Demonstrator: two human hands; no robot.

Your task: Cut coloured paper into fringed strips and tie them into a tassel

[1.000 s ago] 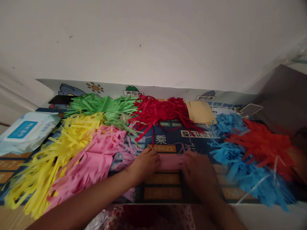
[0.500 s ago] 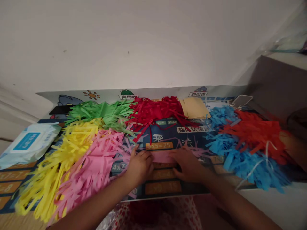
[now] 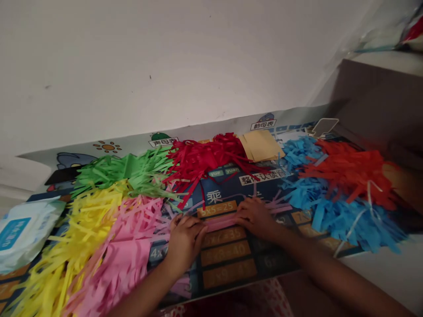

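A narrow folded piece of pink paper [image 3: 220,221] lies on the printed desk mat [image 3: 228,264] between my hands. My left hand [image 3: 185,240] presses its left end with fingers curled. My right hand [image 3: 256,215] rests on its right end, next to a few loose pale pink strips [image 3: 277,206]. A pile of pink fringed paper [image 3: 125,246] lies just left of my left hand.
Fringed paper piles ring the mat: yellow [image 3: 76,233], green [image 3: 122,174], dark red [image 3: 205,158], blue [image 3: 324,204] and orange-red [image 3: 350,174]. A tan paper sheet [image 3: 261,145] lies at the back. A wet wipes pack [image 3: 20,231] sits far left. The wall stands behind.
The view has tilted and shifted right. Both hands have moved a little farther onto the mat, and the pink paper between them looks narrower than before.
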